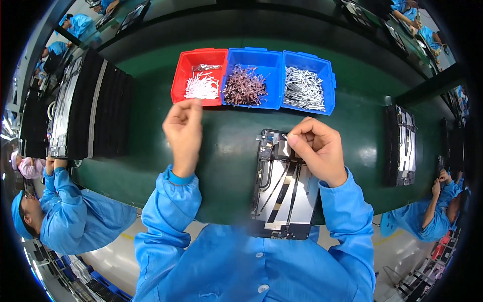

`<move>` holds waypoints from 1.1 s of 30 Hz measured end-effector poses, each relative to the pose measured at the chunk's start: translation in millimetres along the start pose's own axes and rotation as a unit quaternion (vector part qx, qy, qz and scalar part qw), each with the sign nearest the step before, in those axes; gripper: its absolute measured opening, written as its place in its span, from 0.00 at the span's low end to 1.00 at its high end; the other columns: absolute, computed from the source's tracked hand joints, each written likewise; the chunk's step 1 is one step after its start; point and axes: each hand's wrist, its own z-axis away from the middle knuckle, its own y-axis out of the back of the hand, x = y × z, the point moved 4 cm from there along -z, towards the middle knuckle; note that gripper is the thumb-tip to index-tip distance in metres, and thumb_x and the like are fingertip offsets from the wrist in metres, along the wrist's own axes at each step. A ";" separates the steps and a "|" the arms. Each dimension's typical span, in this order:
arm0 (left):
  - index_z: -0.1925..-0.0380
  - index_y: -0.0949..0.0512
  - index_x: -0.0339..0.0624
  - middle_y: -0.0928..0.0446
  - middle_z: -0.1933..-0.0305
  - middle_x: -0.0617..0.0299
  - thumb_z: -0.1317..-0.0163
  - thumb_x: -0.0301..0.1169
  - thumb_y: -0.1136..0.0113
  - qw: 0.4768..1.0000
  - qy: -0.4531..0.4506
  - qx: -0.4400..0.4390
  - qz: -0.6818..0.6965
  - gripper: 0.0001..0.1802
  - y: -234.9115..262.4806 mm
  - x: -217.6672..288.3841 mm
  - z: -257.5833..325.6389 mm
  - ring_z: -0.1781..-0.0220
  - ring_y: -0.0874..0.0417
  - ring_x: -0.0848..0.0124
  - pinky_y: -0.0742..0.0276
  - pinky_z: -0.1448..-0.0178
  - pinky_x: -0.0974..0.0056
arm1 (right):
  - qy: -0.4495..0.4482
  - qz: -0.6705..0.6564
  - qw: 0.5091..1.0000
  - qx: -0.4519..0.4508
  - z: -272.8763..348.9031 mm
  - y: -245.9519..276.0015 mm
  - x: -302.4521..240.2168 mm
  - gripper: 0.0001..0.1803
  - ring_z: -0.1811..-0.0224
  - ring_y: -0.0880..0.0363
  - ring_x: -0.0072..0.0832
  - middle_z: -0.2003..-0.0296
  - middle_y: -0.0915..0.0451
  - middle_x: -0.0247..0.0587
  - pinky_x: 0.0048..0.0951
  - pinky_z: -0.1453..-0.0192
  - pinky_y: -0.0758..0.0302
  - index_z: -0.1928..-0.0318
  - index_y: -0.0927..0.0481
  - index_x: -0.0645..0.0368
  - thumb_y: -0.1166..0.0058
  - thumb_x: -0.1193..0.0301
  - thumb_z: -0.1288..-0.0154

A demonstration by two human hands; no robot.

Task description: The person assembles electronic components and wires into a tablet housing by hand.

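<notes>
An open tablet-like device frame [284,191] with black flat cables lies on the green belt in front of me. My right hand [316,148] rests over its top edge, fingers pinched together on a small part there; what it pinches is too small to tell. My left hand [183,128] is raised just below the red bin [179,75], fingertips pinched together; whether a small white piece is between them I cannot tell. The red bin holds small white parts [201,86].
Two blue bins stand right of the red one: one with dark brownish parts [245,86], one with silvery parts [303,89]. A stack of black trays [90,110] sits at left, another device frame [402,146] at right. Workers in blue stand left and right.
</notes>
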 end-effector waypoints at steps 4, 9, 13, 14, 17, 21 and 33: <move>0.59 0.16 0.33 0.28 0.78 0.77 0.28 0.32 0.33 0.998 -0.017 0.019 -0.054 0.11 11.9 -5.0 -22.3 0.78 0.37 0.89 0.47 0.76 0.75 | -0.001 -0.010 1.000 0.011 -0.1 4.3 4.0 0.05 0.65 0.19 0.12 0.63 0.16 0.33 0.16 0.60 0.23 0.56 0.20 0.66 0.39 0.79 0.29; 0.59 0.16 0.32 0.28 0.79 0.77 0.28 0.32 0.33 0.997 -0.033 -0.019 -0.063 0.11 4.6 -4.0 -14.6 0.79 0.37 0.89 0.50 0.77 0.75 | 0.001 -0.002 0.999 0.044 -1.4 8.6 -0.1 0.04 0.65 0.19 0.12 0.65 0.16 0.33 0.17 0.61 0.23 0.57 0.19 0.66 0.38 0.79 0.30; 0.57 0.17 0.33 0.24 0.75 0.71 0.28 0.32 0.35 0.990 0.031 -0.111 -0.086 0.10 -18.1 9.6 22.4 0.79 0.31 0.86 0.43 0.78 0.76 | -0.011 0.017 0.997 0.078 -1.4 15.4 2.3 0.03 0.67 0.21 0.12 0.68 0.16 0.30 0.19 0.63 0.24 0.60 0.17 0.64 0.37 0.79 0.32; 0.56 0.17 0.34 0.22 0.73 0.69 0.27 0.32 0.35 0.980 0.069 -0.148 -0.113 0.10 -24.0 8.5 31.9 0.79 0.29 0.85 0.40 0.79 0.77 | -0.021 0.018 0.996 0.088 -2.9 17.5 5.7 0.03 0.67 0.21 0.12 0.68 0.16 0.29 0.19 0.64 0.24 0.60 0.17 0.63 0.37 0.79 0.32; 0.45 0.22 0.33 0.17 0.58 0.60 0.27 0.30 0.37 0.944 0.134 -0.271 -0.129 0.15 -28.4 2.0 66.2 0.75 0.21 0.81 0.31 0.79 0.75 | -0.012 0.001 0.994 0.109 4.9 22.5 6.2 0.02 0.67 0.22 0.12 0.68 0.17 0.29 0.18 0.63 0.25 0.61 0.17 0.63 0.37 0.79 0.32; 0.34 0.30 0.33 0.18 0.46 0.56 0.31 0.27 0.34 0.914 0.174 -0.332 -0.156 0.28 -23.8 23.9 108.8 0.68 0.18 0.79 0.26 0.72 0.74 | 0.026 0.012 0.990 0.139 19.0 31.0 10.2 0.02 0.69 0.22 0.12 0.68 0.18 0.32 0.18 0.65 0.25 0.59 0.21 0.65 0.42 0.80 0.28; 0.31 0.31 0.30 0.21 0.52 0.64 0.32 0.30 0.30 0.920 0.182 -0.339 -0.066 0.33 -32.4 6.1 146.5 0.73 0.29 0.87 0.35 0.72 0.76 | 0.136 0.174 0.954 0.204 43.2 21.7 20.5 0.04 0.70 0.26 0.09 0.69 0.19 0.29 0.14 0.67 0.31 0.58 0.22 0.65 0.39 0.80 0.29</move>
